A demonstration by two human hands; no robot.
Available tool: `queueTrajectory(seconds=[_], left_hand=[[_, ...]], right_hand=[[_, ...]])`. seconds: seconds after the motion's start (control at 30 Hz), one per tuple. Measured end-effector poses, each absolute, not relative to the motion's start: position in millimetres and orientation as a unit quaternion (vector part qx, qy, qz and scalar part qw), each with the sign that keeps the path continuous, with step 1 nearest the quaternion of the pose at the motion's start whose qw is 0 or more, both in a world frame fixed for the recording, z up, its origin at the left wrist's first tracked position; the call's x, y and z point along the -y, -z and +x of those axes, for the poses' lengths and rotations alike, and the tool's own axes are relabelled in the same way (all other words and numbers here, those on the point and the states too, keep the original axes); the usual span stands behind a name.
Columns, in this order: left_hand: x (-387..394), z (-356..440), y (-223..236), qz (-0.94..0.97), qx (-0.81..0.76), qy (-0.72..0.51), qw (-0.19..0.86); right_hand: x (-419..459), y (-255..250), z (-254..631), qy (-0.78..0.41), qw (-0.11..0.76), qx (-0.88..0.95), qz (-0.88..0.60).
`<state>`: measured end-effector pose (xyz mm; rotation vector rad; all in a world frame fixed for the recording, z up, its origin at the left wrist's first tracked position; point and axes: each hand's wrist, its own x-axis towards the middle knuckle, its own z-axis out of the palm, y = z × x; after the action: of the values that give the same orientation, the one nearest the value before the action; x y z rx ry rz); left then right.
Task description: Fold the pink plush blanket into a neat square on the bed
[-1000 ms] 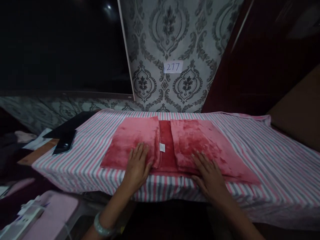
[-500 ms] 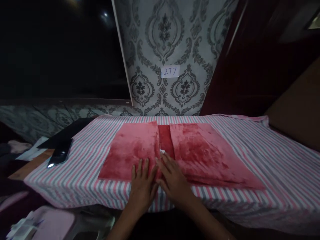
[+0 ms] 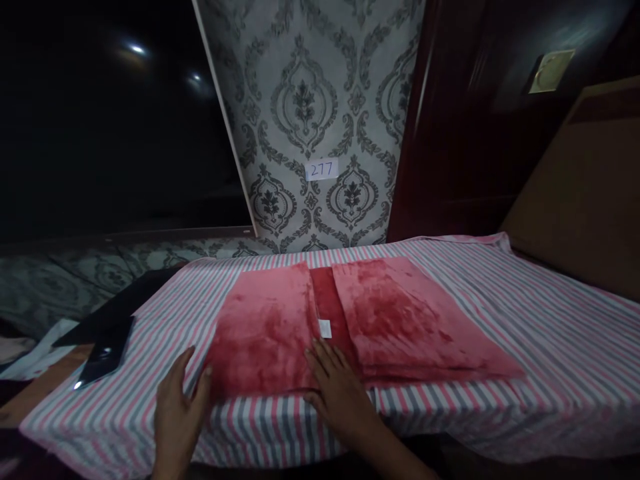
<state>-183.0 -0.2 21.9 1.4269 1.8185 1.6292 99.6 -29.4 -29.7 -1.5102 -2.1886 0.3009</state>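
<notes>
A red plush cloth (image 3: 265,327) lies on a striped sheet (image 3: 170,347), its left and right parts folded toward the middle. Between the two folds runs a darker red strip (image 3: 327,293) with a small white label (image 3: 325,329) on it. My left hand (image 3: 177,407) is at the front left corner of the cloth, thumb and fingers apart; whether the thumb touches the edge I cannot tell. Resting on the cloth just below the label, my right hand (image 3: 343,393) has its fingers stretched out flat.
A dark phone (image 3: 107,353) lies on the sheet's left side near papers (image 3: 43,350). Behind stand a large black screen (image 3: 110,133) and a patterned wall with a paper marked 277 (image 3: 322,169). A brown cardboard panel (image 3: 575,200) leans at the right.
My left hand has moved left from the middle of the cloth to its left edge. My right hand stays near the middle, and the label now shows fully. The view has shifted.
</notes>
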Motion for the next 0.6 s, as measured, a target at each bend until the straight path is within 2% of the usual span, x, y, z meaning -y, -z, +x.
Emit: queueTrajectory(seconds=[0.1,0.17,0.4,0.6], left_hand=[[-5,-198,-7,0.401,-0.656,-0.565,0.301],[-8,-202,-1,0.373,-0.651,-0.565,0.344],[-17,-187,-28,0.329,-0.665,-0.540,0.398],[-12,-159,-25,0.189,-0.556,-0.695,0.415]], right_hand=[[29,28,98,-0.105,0.234,0.794,-0.551],[29,29,97,-0.104,0.237,0.791,-0.555],[30,40,99,-0.083,0.266,0.790,-0.546],[28,39,99,-0.091,0.263,0.790,-0.547]])
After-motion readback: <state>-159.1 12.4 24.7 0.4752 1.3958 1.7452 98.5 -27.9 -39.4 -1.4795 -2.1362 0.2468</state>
